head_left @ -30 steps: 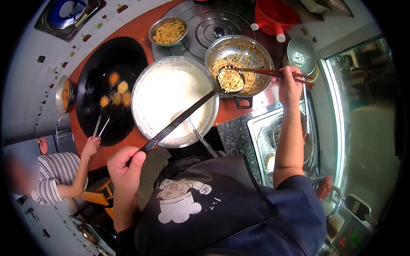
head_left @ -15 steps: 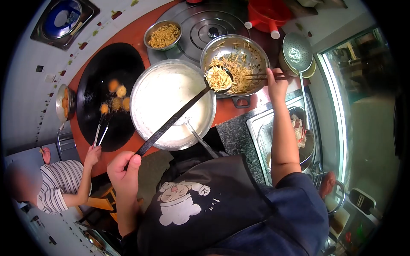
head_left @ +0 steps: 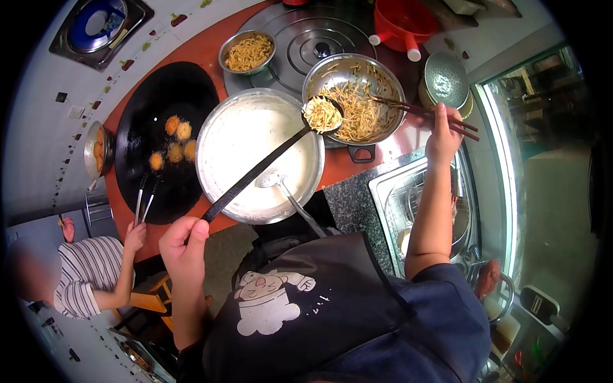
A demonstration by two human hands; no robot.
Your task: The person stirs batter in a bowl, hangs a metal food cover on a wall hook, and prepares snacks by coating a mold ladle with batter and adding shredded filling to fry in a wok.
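My left hand [head_left: 185, 246] is closed round the handle end of a long black ladle [head_left: 258, 167]. Its bowl, heaped with shredded filling [head_left: 322, 115], hangs at the near left rim of a steel pan [head_left: 385, 70]. More of the brownish shreds [head_left: 357, 115] lie in that pan. A pair of dark chopsticks [head_left: 421, 113] is gripped in my right hand [head_left: 445, 134], their tips over the pan's right side. Under the ladle's handle stands a big metal bowl of white batter [head_left: 239, 131], with a metal spoon [head_left: 290, 199] resting in it.
At left is a black wok [head_left: 137, 127] with several fritters frying; a person in a striped shirt [head_left: 96, 271] holds tongs [head_left: 145, 199] over it. A small bowl of shreds [head_left: 248, 52], a red pot [head_left: 402, 25] and a strainer [head_left: 446, 80] stand behind. A sink [head_left: 383, 198] is at right.
My right hand has drawn right with the chopsticks, whose tips are now away from the ladle. The ladle's bowl has shifted slightly left. The other person's tongs have pulled back from the fritter.
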